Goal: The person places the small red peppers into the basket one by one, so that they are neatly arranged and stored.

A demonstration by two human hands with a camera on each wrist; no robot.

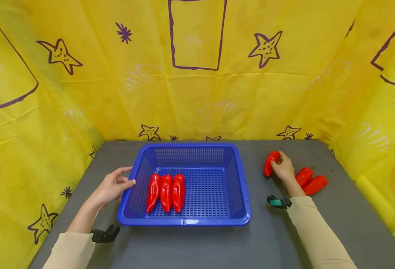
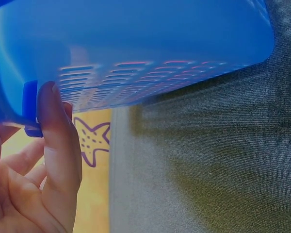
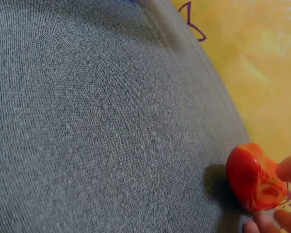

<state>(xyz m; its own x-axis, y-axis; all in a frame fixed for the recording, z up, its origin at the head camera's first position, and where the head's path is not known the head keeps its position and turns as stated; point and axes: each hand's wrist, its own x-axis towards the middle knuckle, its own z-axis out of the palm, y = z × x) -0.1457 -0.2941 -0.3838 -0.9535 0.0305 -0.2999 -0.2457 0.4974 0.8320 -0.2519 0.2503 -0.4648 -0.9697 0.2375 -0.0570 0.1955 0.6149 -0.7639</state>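
My left hand (image 1: 112,185) grips the left rim of a blue plastic basket (image 1: 184,222), thumb over the edge. In the left wrist view, fingers (image 2: 56,131) lie against the rim of the basket (image 2: 160,34). Three red peppers (image 1: 166,193) lie side by side in the basket's left half, stems toward the back. To the right of the basket, my right hand (image 1: 285,170) pinches another red pepper (image 1: 270,163) between thumb and fingers. The right wrist view shows this pepper (image 3: 245,177) at the lower right, with the hand partly cut off.
Two more red peppers (image 1: 315,185) lie on the grey table (image 1: 217,246), just right of my right forearm, which partly hides one. A yellow patterned cloth (image 1: 197,101) hangs behind and along both sides of the table.
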